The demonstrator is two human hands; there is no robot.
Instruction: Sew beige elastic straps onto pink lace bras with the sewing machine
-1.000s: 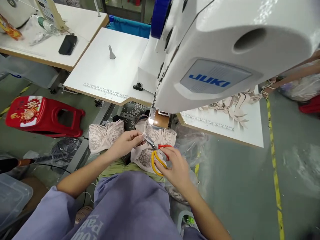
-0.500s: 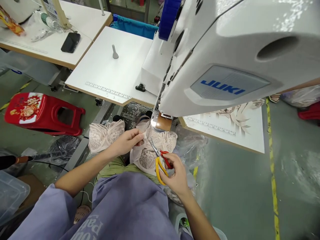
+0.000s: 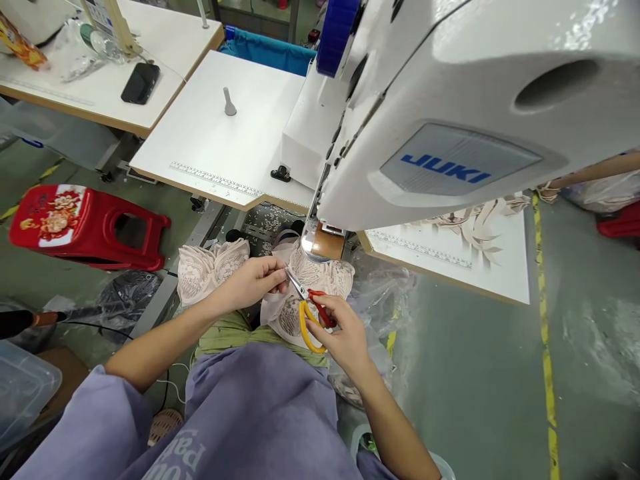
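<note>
Pale pink lace bras (image 3: 287, 315) lie over my lap under the front end of the JUKI sewing machine (image 3: 450, 160). My left hand (image 3: 260, 279) is closed in a pinch on the edge of a bra; the exact piece between the fingertips is mostly hidden. In my right hand (image 3: 337, 333) is a pair of scissors (image 3: 304, 293) with one red and one yellow handle. The blade tips reach the fingertips of my left hand. Another lace bra cup (image 3: 213, 267) rests to the left of my left forearm.
A white table (image 3: 220, 120) with a printed ruler and a grey peg extends left of the machine. Cut fabric strips (image 3: 483, 230) lie on the right-hand table. A red stool (image 3: 90, 227) stands at left, and a phone (image 3: 141, 83) lies on the neighbouring table.
My right hand has brought the scissors up and left, so their tips now meet my left fingertips. The left hand has barely shifted.
</note>
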